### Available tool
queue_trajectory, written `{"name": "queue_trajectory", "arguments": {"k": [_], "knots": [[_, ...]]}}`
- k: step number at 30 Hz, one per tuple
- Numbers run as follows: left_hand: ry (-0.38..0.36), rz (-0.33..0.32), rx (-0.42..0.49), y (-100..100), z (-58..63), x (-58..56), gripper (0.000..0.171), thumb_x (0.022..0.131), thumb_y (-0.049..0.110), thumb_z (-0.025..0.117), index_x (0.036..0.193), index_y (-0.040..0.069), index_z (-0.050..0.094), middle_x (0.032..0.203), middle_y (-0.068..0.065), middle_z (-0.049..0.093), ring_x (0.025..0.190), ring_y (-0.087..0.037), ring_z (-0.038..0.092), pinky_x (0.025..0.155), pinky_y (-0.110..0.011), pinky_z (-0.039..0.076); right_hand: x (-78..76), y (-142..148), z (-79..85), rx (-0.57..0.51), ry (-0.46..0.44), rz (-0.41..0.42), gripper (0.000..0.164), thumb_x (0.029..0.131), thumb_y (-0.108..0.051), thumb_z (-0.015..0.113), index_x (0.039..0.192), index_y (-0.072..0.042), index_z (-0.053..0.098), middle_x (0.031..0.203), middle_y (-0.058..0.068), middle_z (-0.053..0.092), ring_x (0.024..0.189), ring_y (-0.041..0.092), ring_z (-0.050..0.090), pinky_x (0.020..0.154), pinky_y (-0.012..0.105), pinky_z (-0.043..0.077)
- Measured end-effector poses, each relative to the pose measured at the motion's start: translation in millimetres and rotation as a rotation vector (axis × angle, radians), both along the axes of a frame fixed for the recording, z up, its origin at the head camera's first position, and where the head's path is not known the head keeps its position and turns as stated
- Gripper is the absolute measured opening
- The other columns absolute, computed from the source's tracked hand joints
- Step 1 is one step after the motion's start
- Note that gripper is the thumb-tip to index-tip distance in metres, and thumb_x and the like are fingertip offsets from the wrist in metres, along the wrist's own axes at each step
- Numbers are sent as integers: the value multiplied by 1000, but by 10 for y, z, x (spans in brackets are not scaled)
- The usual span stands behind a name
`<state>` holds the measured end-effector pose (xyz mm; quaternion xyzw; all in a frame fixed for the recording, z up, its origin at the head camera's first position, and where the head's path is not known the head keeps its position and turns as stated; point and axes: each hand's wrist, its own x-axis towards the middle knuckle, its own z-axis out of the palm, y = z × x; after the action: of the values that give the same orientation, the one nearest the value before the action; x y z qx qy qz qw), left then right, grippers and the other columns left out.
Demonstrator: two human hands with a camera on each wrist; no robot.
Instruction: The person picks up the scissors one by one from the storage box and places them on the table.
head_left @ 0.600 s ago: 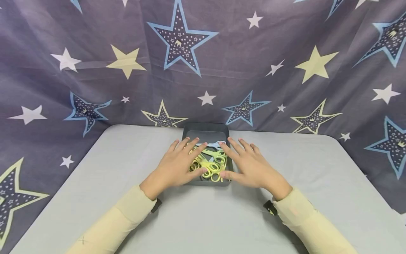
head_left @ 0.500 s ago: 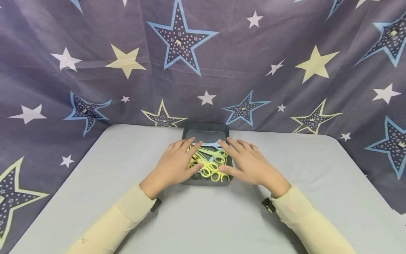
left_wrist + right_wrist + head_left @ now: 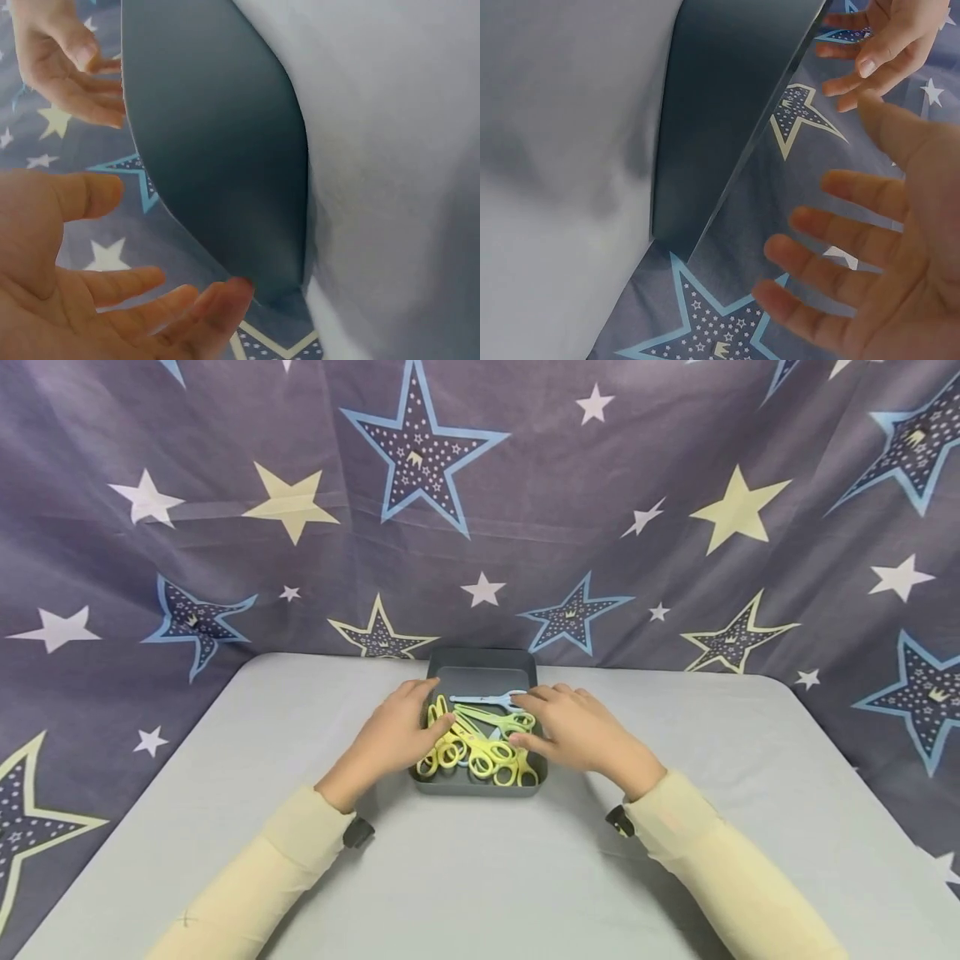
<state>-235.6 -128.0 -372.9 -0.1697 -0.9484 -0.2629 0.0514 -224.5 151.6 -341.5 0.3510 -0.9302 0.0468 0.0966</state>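
A dark grey tray [image 3: 480,790] sits at the far middle of the table, holding several pairs of scissors. Yellow scissors [image 3: 491,752] are heaped toward its front. Across its middle lie light blue scissors [image 3: 483,700] and lime green scissors [image 3: 504,722]. My left hand [image 3: 390,731] is at the tray's left rim, thumb reaching over the yellow handles. In the left wrist view its fingers are spread and loosely bent beside the tray's wall. My right hand [image 3: 585,731] is over the right rim, fingertips overlapping the blue handles in the head view; the right wrist view shows its palm holding nothing.
A light grey cloth covers the table [image 3: 480,877]. Behind the tray, close to its back edge, hangs a dark curtain [image 3: 525,527] patterned with stars. Both wrists carry small black devices [image 3: 358,832].
Both hands have drawn lower around the tray. My left hand has moved left, baring more yellow scissors, and my right hand's fingers have bent more. The head view has shifted slightly.
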Motion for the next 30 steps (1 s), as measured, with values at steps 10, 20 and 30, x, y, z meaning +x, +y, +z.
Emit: {"name": "queue_trajectory", "arguments": {"k": [10, 20, 30], "knots": [[-144, 45, 198, -193, -171, -235, 56, 101, 23, 62, 149, -2, 48, 144, -25, 54, 107, -34, 67, 90, -47, 58, -39, -149, -19, 70, 5, 41, 58, 100, -47, 64, 145, -11, 57, 127, 9, 67, 108, 32, 65, 91, 51, 57], [-329, 39, 470, -320, -241, -396, 47, 102, 7, 58, 147, -4, 50, 141, -25, 55, 109, -35, 65, 81, -34, 63, -81, -229, -90, 75, -5, 57, 51, 98, -45, 68, 135, -10, 65, 120, 9, 68, 103, 30, 64, 87, 49, 57], [-465, 27, 620, -344, -210, -639, 50, 100, -3, 57, 147, -12, 43, 138, -32, 51, 118, -43, 61, 87, -37, 62, -86, -358, -164, 85, -34, 100, 43, 100, -44, 66, 128, -11, 69, 112, 6, 71, 101, 27, 66, 86, 47, 58]]}}
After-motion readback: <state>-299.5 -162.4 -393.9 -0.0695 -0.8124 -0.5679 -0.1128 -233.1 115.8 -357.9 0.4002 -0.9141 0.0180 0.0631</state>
